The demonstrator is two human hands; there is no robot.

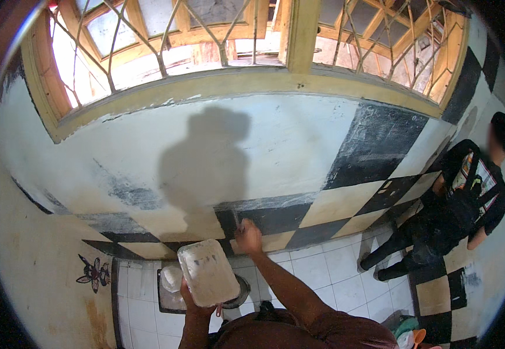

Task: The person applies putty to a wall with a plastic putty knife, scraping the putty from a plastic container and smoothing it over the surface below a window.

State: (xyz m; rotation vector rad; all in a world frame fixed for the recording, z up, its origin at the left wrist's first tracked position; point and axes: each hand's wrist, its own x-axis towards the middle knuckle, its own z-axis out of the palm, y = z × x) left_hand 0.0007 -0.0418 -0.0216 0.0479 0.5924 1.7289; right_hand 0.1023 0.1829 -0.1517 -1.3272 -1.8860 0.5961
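My left hand [189, 295] grips a shallow rectangular tray [208, 273], whitish and smeared, from its left and lower edge. My right hand [247, 237] is closed at the wall, reaching to a black painted square [287, 214]. From its fingers a thin, pale, flat tool sticks up against the wall; it looks like a putty knife, but most of it is hidden in the fist. White filler covers the wall [287, 139] above and smears over some of the dark squares.
A barred wooden window [302, 41] runs along the top. On the tiled floor [322, 270] stand a dark tray [165, 302] with a white bundle [171, 278] and a dark round container [243, 292]. A person in black [468, 186] stands at right; colourful items [406, 337] lie lower right.
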